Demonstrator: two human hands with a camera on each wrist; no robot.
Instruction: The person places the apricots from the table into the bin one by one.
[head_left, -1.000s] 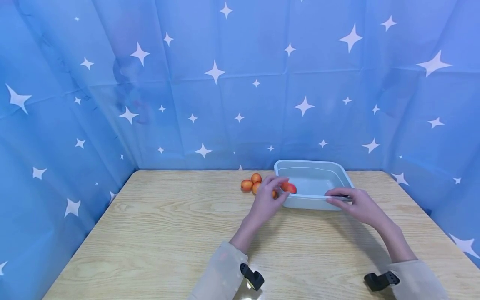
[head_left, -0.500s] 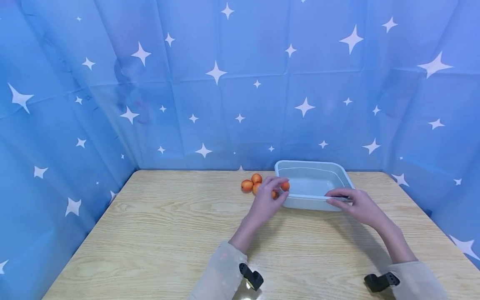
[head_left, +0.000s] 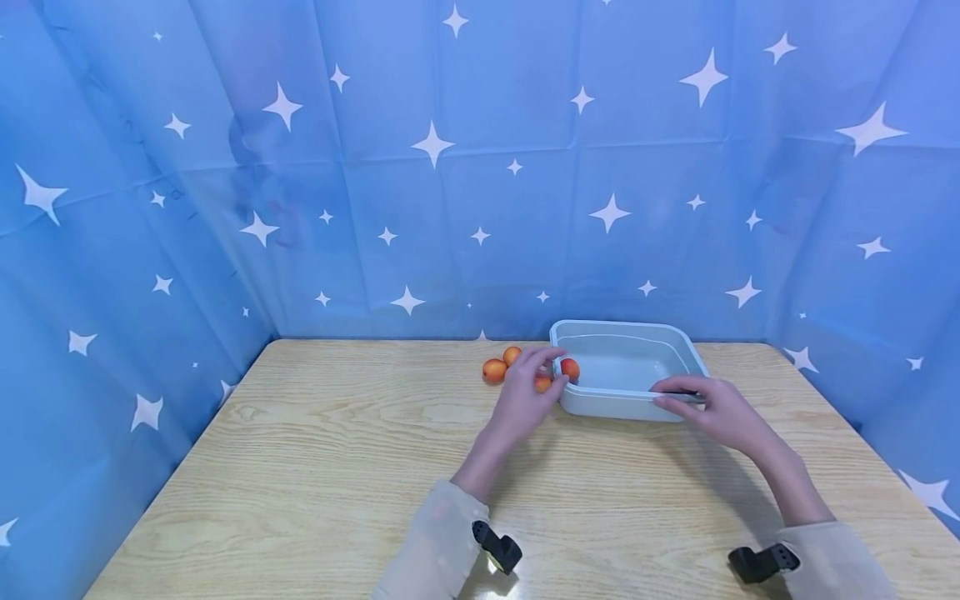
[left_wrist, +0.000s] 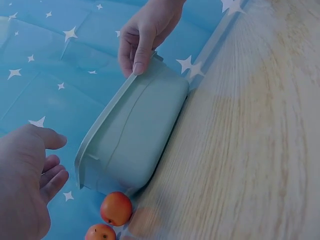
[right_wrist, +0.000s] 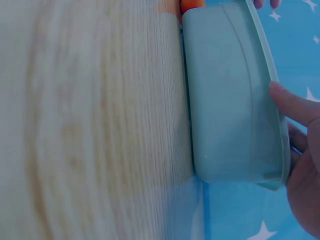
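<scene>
three loose orange-red fruits (head_left: 494, 371) show on the wooden table (head_left: 337, 467), bunched by the left end of the pale blue plastic basin (head_left: 622, 407); the left hand may be hiding more. one red-tinged fruit (head_left: 571, 369) is inside the basin, up at that same end.

right hand (head_left: 708, 406) has the near rim pinched, thumb outside, fingers inside. left hand (head_left: 523, 388) is by the left end, fingers and thumb apart with nothing between them in its wrist view. can't tell if it's touching the rim.

imo the rolling is the risk. these look round and smooth, so a careless knuckle could knock one across the table. the nearest sits right against or just beside the basin, so shoving that end left could scatter the bunch. also, a one-sided rim pinch might let the basin swivel or tip if bumped.
</scene>
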